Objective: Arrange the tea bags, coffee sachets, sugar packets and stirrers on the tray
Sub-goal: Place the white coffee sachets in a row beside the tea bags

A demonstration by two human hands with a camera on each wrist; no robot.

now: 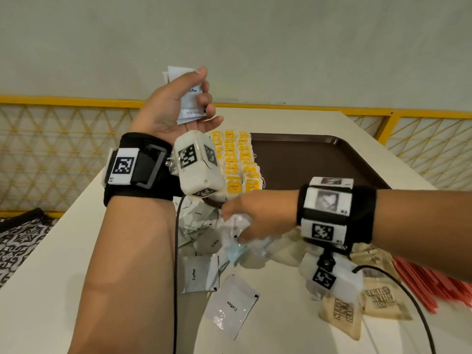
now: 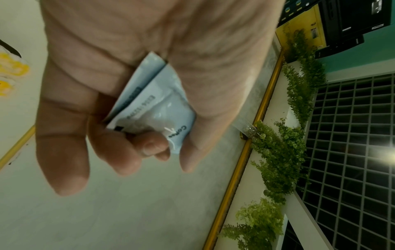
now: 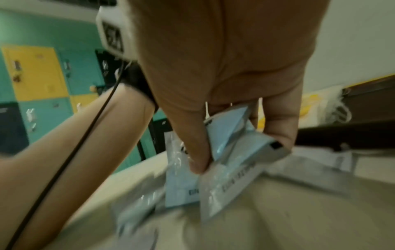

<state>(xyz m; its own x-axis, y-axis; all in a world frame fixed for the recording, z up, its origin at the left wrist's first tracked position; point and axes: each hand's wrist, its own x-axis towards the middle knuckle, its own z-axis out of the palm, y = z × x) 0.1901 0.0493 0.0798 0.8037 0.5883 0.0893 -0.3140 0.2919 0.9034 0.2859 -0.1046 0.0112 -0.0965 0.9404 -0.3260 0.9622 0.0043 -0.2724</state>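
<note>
The left hand (image 1: 176,106) is raised above the table's far left part, palm turned toward the head camera, forearm rising steeply from the near edge; its thumb and curled fingers (image 2: 149,145) pinch a small stack of pale blue coffee sachets (image 1: 190,98) that stand upright in the grip — at least two overlap in the left wrist view. The right hand (image 1: 251,217) reaches in from the right, forearm nearly level, knuckles up, and its fingers are closed on a few crumpled coffee sachets from the loose pile (image 1: 204,233) near the middle of the table (image 1: 293,328); the right wrist view shows the thumb and fingertips (image 3: 198,162) clamping the packets, though the picture is blurred. More coffee sachets lie flat toward the near edge, one (image 1: 231,305) apart from the rest. The brown tray (image 1: 319,159) sits at the far side of the table, with yellow tea bags (image 1: 237,162) laid in neat rows along its left edge. Beige sugar packets (image 1: 380,300) lie near the right edge below the right wrist, and red stirrers (image 1: 434,284) are bundled at the right edge.
</note>
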